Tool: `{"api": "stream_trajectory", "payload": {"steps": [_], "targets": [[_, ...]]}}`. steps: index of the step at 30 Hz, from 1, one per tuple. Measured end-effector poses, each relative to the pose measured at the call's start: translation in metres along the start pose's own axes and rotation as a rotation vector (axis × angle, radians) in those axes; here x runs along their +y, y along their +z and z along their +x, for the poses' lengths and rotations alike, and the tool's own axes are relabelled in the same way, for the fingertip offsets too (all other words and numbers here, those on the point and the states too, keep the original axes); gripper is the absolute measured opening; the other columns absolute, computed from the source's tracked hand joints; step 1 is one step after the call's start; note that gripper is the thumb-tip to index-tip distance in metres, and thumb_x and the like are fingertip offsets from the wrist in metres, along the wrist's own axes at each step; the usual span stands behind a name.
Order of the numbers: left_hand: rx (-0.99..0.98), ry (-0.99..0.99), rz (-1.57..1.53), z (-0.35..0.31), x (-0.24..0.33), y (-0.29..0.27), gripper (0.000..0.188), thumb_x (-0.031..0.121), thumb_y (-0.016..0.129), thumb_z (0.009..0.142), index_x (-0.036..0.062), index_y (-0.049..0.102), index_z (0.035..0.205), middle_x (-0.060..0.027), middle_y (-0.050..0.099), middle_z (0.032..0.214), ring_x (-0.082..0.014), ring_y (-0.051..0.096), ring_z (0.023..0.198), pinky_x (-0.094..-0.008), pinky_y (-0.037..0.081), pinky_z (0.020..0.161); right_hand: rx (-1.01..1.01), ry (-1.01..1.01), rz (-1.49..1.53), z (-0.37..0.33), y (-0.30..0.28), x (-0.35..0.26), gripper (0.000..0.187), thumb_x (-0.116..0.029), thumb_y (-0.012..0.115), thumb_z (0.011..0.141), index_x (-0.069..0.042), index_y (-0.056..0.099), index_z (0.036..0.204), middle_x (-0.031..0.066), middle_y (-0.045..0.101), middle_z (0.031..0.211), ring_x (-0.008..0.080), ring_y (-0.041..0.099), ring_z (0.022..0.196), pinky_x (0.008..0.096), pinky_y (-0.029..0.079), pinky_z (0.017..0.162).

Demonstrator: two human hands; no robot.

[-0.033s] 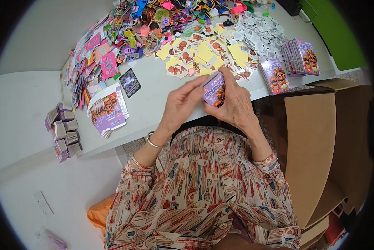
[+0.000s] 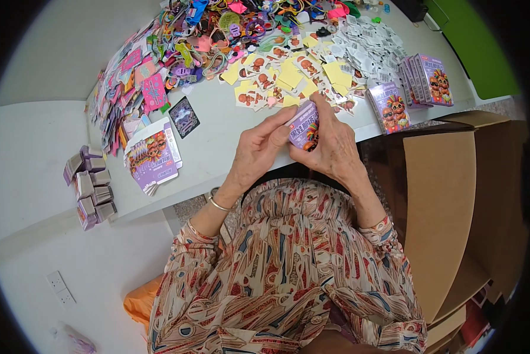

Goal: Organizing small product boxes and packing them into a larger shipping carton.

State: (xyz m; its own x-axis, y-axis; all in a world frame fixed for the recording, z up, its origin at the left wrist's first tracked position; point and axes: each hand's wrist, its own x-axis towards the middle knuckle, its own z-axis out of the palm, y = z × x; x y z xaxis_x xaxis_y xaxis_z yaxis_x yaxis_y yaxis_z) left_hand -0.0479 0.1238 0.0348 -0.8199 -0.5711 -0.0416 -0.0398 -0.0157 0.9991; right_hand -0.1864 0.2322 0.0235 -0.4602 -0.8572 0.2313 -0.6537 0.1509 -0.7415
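Observation:
Over the table's front edge I hold a small purple cardboard box (image 2: pixel 304 131) with cartoon figures printed on its face. My right hand (image 2: pixel 333 144) is closed around its right side, thumb low on the front and fingers behind. My left hand (image 2: pixel 261 143) pinches the upper left edge, with the fingertips at the box's top and the thumb against its side. Just beyond the box lie small cartoon picture cards (image 2: pixel 264 81) and yellow paper slips (image 2: pixel 290 76).
Flat purple cartons (image 2: pixel 159 162) are stacked at the left, near a dark patterned card (image 2: pixel 184 117). Filled purple boxes (image 2: pixel 389 110) stand at the right. Colourful trinkets (image 2: pixel 218 44) and white packets (image 2: pixel 368 50) are heaped behind. A large open cardboard box (image 2: pixel 436 218) stands at my right.
My left thumb has come in against the box's side, and the left fingers have shifted slightly along its top edge. The right hand keeps its hold with little movement.

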Motion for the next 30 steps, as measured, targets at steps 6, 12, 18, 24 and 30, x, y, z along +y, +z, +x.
{"api": "stream_trajectory", "payload": {"steps": [6, 12, 18, 24, 30], "targets": [[0.122, -0.069, -0.028, 0.000, 0.001, 0.013, 0.029, 0.010, 0.055, 0.096, -0.0030, 0.059, 0.122, -0.0083, 0.064, 0.117, -0.0093, 0.057, 0.103, -0.0238, 0.045, 0.092, 0.027, -0.015, -0.096, -0.003, 0.009, -0.003, 0.086, -0.023, 0.075, 0.063, 0.004, 0.034, 0.132, 0.0231, 0.056, 0.099, 0.0368, 0.064, 0.074, 0.0432, 0.052, 0.060], [0.121, -0.104, 0.016, 0.006, 0.002, 0.010, 0.028, 0.008, 0.060, 0.093, -0.0028, 0.061, 0.119, -0.0073, 0.066, 0.112, -0.0087, 0.059, 0.097, -0.0234, 0.047, 0.088, 0.007, -0.041, -0.152, -0.004, 0.010, -0.001, 0.089, -0.024, 0.076, 0.062, 0.004, 0.032, 0.134, 0.0198, 0.054, 0.094, 0.0352, 0.062, 0.071, 0.0423, 0.052, 0.057], [0.193, -0.063, 0.071, 0.007, 0.000, 0.005, 0.023, 0.007, 0.063, 0.090, -0.0036, 0.065, 0.111, -0.0040, 0.068, 0.092, -0.0055, 0.059, 0.081, -0.0211, 0.049, 0.073, -0.102, 0.031, -0.151, -0.005, 0.009, -0.007, 0.087, -0.024, 0.076, 0.064, 0.004, 0.031, 0.132, 0.0207, 0.056, 0.100, 0.0371, 0.063, 0.082, 0.0426, 0.052, 0.066], [0.225, -0.020, 0.181, 0.006, -0.005, 0.005, 0.021, 0.005, 0.061, 0.090, -0.0027, 0.067, 0.109, -0.0016, 0.068, 0.082, -0.0035, 0.056, 0.072, -0.0198, 0.047, 0.065, -0.110, 0.025, -0.136, -0.006, 0.010, -0.005, 0.087, -0.024, 0.076, 0.063, 0.003, 0.031, 0.132, 0.0219, 0.057, 0.103, 0.0377, 0.063, 0.083, 0.0425, 0.053, 0.066], [0.272, -0.001, 0.271, 0.003, -0.005, 0.006, 0.021, 0.003, 0.059, 0.089, -0.0007, 0.067, 0.108, -0.0024, 0.068, 0.081, -0.0024, 0.055, 0.071, -0.0199, 0.047, 0.064, -0.049, -0.049, -0.119, -0.007, 0.016, -0.003, 0.089, -0.022, 0.077, 0.061, 0.004, 0.031, 0.132, 0.0191, 0.054, 0.093, 0.0359, 0.061, 0.073, 0.0433, 0.052, 0.056]]}}
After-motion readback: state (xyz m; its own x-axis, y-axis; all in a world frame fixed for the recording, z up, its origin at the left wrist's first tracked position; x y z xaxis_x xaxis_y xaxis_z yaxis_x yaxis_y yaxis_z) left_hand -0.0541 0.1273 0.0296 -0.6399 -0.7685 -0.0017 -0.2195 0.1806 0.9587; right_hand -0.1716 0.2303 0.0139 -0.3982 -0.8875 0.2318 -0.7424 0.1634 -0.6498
